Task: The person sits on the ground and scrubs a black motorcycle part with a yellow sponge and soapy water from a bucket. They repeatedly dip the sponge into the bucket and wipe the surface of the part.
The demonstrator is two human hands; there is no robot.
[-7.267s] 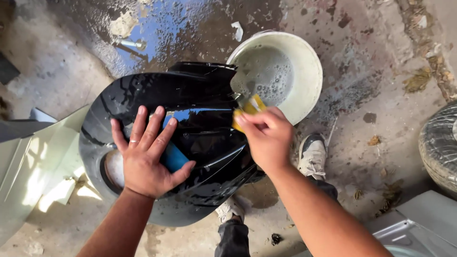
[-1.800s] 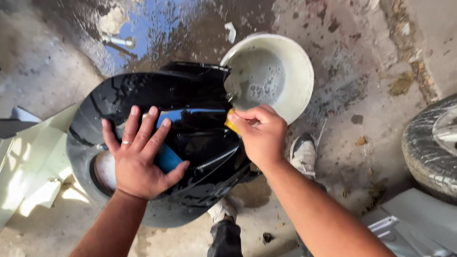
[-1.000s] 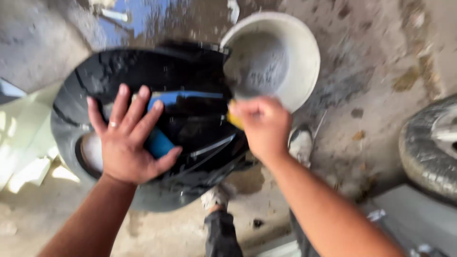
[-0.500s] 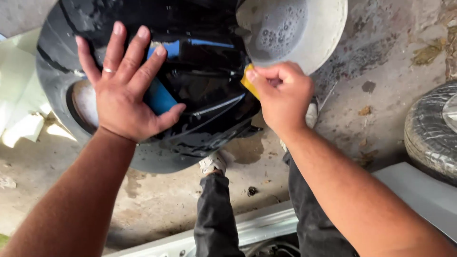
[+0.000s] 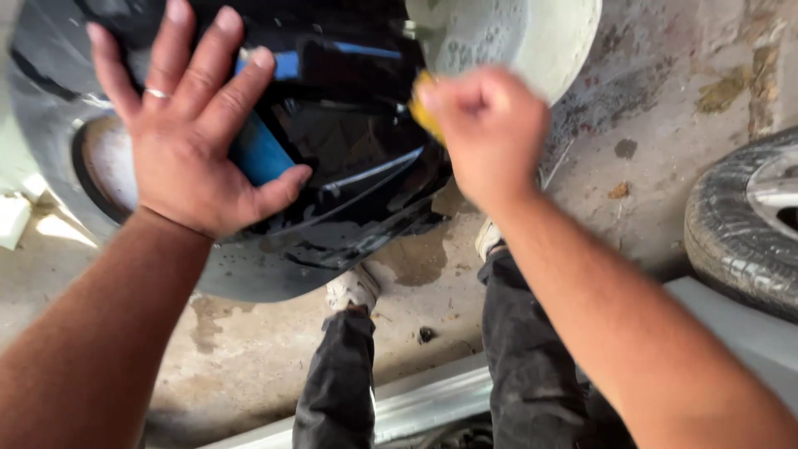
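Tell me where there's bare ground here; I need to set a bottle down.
Bare concrete lies between the tyre and the right hand, and below the black panel, left of the shoe. Crowded around the bucket.

Stained, damp concrete floor (image 5: 665, 100) in daylight; a tyre (image 5: 740, 224) at right.

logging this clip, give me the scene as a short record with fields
left hand: left hand spread flat on the glossy black panel, ring on one finger
right hand: right hand closed on a yellow sponge at the panel's edge
behind: white bucket with suds
ground: wet concrete floor
right side: tyre
below: person's dark trousers
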